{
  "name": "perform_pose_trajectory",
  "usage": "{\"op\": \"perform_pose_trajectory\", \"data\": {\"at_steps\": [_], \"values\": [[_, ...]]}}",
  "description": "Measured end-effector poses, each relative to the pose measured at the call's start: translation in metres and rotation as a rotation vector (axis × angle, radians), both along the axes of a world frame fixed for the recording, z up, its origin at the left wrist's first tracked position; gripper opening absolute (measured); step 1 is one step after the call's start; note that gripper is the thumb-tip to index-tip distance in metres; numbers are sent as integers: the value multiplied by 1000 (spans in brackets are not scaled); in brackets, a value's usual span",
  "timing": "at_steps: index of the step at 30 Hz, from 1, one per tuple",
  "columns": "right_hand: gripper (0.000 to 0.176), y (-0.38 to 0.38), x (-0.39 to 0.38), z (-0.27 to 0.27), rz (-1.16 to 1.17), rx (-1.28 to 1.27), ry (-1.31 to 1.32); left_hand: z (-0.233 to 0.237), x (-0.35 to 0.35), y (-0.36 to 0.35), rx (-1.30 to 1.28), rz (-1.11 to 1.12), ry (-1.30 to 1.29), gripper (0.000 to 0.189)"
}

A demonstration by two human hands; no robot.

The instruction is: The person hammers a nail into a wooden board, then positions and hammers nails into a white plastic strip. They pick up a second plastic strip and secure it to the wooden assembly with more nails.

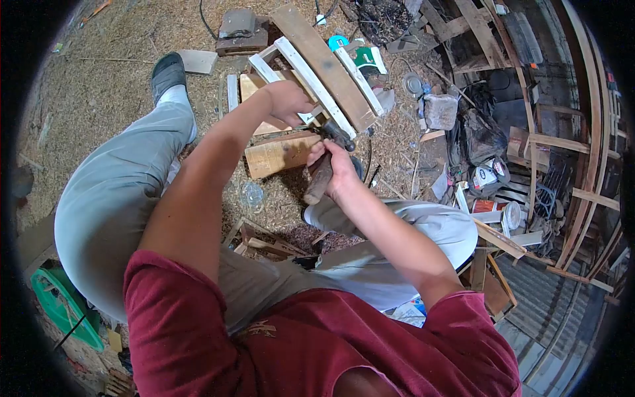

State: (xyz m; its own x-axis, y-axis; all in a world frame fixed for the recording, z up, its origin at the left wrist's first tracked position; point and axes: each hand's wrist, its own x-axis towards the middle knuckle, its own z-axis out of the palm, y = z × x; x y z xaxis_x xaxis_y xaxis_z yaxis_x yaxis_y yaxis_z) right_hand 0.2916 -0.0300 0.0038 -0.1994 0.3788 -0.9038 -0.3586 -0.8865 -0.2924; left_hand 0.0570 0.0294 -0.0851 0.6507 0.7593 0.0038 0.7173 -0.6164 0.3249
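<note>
My right hand (338,165) is wrapped round the wooden handle of a hammer (320,178), close under its dark metal head. The hammer head lies over the near end of a white-painted wooden strip (314,83). Just left of the hammer head, my left hand (289,102) is bent down with its fingers closed at the wood. What they pinch, if anything, is too small to make out. A wide brown board (324,66) lies alongside the strip. Below my left hand, a thick wooden block (278,156) rests on the ground.
Wood shavings cover the ground. A brick-like block (237,23) stands at the far side, and a green-and-white container piece (369,59) lies beyond the boards. Cans (509,215), scraps and a wooden frame (532,152) line the right. A green plastic tub (63,304) sits lower left.
</note>
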Motion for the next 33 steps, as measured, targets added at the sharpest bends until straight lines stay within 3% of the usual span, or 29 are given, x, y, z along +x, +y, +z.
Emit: {"op": "perform_pose_trajectory", "data": {"at_steps": [2, 5, 9, 11, 16, 23, 33], "values": [[10, -13, -1, -3, -84, 20, -27, 0, 0, 1, -21, -10, -6, 36], [14, -27, -5, 5, 12, 193, -82, 4, -1, 3, -47, -10, 20, 35], [22, -5, -7, -39, 45, 315, -117, -4, -1, 5, -54, -23, 23, 39], [25, 5, -7, -55, 46, 303, -87, -1, 0, 5, -16, -32, 18, 38], [25, 5, -19, -30, 81, 280, -28, -3, -1, 3, -18, -18, 4, 37], [27, 21, -15, -74, 88, 333, 39, 11, -1, 3, -68, -13, 41, 35], [26, 13, -23, -52, 83, 362, -16, 4, -1, 3, -52, -4, -18, 33]]}}
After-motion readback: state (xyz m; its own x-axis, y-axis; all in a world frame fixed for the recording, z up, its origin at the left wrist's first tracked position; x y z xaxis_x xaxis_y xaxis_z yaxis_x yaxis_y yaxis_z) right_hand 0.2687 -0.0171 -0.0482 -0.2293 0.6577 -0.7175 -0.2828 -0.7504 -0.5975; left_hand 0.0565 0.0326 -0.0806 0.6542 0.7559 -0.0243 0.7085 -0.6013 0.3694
